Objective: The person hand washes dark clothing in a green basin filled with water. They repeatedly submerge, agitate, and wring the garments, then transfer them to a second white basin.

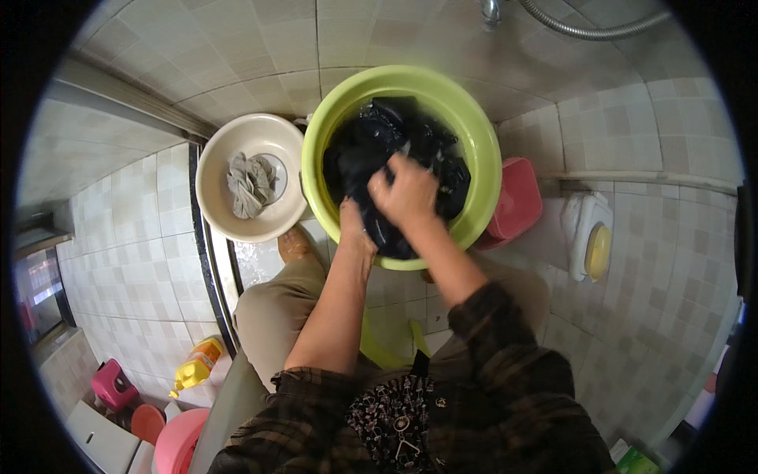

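Observation:
Before me stands a large lime-green plastic basin (401, 76), filled with wet, dark cloth (370, 148) that looks black. Water glistens among its folds. My left hand (353, 228) is at the near left inside of the basin, thumb along the cloth and the other fingers hidden beneath it. Over the middle of the cloth, my right hand (408, 188) is blurred, its fingers curled on a fold. A cream basin (208, 204) touches or nearly touches the green one on the left. In it lies a crumpled grey cloth (250, 185).
A pink plastic bin (518, 201) stands right of the green basin. Farther right, a yellow soap bar (598, 252) rests on a white holder. A metal shower hose (598, 29) hangs above. Beyond the sill at left lie a yellow bottle (198, 364) and a magenta stool (112, 385).

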Motion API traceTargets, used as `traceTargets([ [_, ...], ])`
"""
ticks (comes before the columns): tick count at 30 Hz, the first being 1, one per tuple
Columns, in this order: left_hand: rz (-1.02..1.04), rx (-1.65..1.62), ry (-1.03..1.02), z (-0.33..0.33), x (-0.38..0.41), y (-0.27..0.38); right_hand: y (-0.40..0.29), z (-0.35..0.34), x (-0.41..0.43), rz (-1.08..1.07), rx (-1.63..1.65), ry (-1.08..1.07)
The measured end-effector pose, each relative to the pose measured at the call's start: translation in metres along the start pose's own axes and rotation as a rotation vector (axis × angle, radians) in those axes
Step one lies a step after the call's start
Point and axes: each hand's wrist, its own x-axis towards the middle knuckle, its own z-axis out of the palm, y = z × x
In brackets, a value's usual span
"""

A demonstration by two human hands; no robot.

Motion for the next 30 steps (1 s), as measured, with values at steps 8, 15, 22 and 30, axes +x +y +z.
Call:
traceTargets([
  [8, 0.305, 0.521, 0.397, 0.084, -0.031, 0.009, 0.030, -0.089, 0.025, 0.283, 0.960, 0.146],
  [15, 0.604, 0.750, 0.428, 0.073, -0.043, 0.017, 0.056, -0.095, -0.018, 0.118, 0.149, -0.269],
  [22, 0.705, 1.116, 0.283, 0.104, -0.047, 0.007, 0.021, -0.088, -0.042, -0.096, 0.468, -0.603],
  [30, 0.578, 1.517, -0.323, 0.152, -0.023, -0.036, 0.069, -0.058, -0.030, 0.651, 1.450, 0.006],
])
